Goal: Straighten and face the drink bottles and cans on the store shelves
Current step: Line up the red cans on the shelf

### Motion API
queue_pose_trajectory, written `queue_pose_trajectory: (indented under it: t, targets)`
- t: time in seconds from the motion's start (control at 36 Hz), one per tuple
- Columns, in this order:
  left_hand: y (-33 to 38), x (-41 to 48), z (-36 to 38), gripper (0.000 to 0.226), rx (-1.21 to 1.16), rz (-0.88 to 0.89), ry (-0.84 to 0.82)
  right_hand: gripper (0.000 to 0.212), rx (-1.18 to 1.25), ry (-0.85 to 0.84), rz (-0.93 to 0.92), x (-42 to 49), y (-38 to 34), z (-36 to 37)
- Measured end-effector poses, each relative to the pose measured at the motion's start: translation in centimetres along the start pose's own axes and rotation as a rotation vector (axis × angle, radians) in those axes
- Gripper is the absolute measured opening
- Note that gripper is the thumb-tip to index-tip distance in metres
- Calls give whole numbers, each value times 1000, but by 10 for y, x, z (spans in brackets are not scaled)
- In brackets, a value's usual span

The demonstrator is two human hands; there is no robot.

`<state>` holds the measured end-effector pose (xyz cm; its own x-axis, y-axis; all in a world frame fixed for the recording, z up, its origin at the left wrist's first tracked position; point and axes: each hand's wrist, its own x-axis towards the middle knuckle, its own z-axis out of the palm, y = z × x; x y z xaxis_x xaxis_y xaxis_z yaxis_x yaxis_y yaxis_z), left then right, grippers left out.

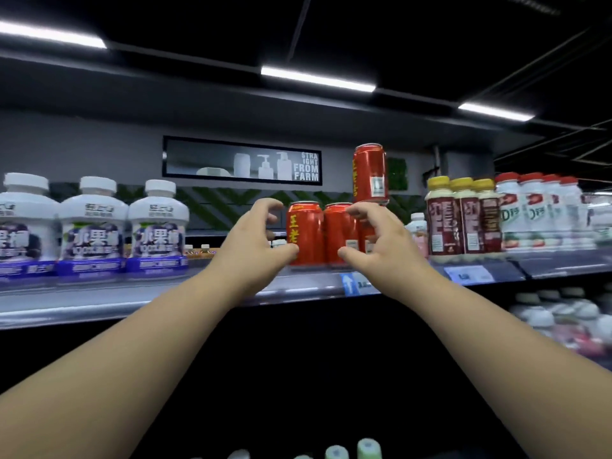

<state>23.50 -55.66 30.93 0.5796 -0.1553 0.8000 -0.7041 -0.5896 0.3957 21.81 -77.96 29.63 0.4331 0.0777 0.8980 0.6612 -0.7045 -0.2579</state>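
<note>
Reaching up: left hand (255, 240) clawed, fingers spread, holding nothing, thumb at the leftmost of the red cans (308, 233) by the shelf (165, 293) front edge. Right hand (381, 246) half-curled before the next cans, grip unclear. Stacked can (370, 173) sits on top, right end.

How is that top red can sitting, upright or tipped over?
Upright. The top red can stands on its base atop the lower red cans, its rim facing up.
</note>
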Motion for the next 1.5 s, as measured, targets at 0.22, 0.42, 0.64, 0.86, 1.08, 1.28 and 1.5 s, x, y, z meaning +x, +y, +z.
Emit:
queue_pose_trajectory:
  t: [0.22, 0.42, 0.64, 0.86, 1.08, 1.28, 1.5]
  targets:
    - [3, 40, 45, 108, -170, -328, -35, 54, 15, -121, 22, 15, 46, -25]
    - [1, 38, 53, 106, -16, -343, 5, 57, -528, -121, -118, 48, 37, -15]
    - [4, 37, 56, 97, 122, -324, -15, 54, -787, -212, -114, 77, 22, -3]
    - [3, 34, 31, 104, 279, -355, -25, 54, -500, -341, -70, 86, 3, -3]
    - [-12, 27, 5, 108, 322, -342, -22, 37, -216, -330, 44, 95, -1, 15]
    - [-29, 24, -15, 108, 277, -319, -2, 37, -14, -313, 13, 96, -12, 35]
    - [-34, 15, -12, 104, 278, -285, 26, 37, 43, -299, 14, 93, -8, 44]
